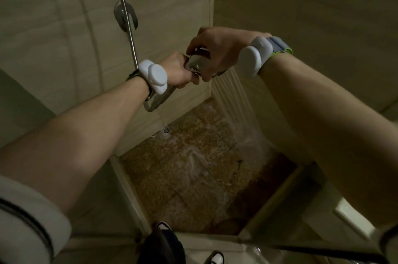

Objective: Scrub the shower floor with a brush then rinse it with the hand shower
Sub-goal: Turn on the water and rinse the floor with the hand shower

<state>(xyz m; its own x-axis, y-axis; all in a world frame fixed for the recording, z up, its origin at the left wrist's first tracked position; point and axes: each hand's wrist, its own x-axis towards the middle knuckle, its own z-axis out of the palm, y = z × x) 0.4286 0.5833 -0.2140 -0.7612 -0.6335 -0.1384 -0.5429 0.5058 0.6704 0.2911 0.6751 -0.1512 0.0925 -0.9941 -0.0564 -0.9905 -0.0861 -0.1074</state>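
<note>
A tiled shower stall with beige walls (64, 33) encloses a speckled stone floor (193, 177), which is wet and streaked with white foam around the middle; a small round drain (165, 130) sits near the back wall. Both hands meet at chest height over the stall. The left hand (177, 70) is curled round the metal handle of the hand shower (197, 63), and the right hand (217, 53) grips its head from above, fingers wrapped over the top. A metal hose (127, 27) runs up the wall past a bracket (126, 17). Water (234, 100) sprays from the head toward the right wall and lands at the right edge of the floor. No brush is visible. The step in hand appears to be rinsing. To do it well, tilt the head so the spray lands on the foam patch rather than the wall, start at the points farthest from the drain, and sweep the suds steadily toward it. Keep one hand firm on the handle so the hose does not twist the head off aim. Hold the spray low to limit splash over the threshold (211, 240), where shoes (163, 240) stand.
</note>
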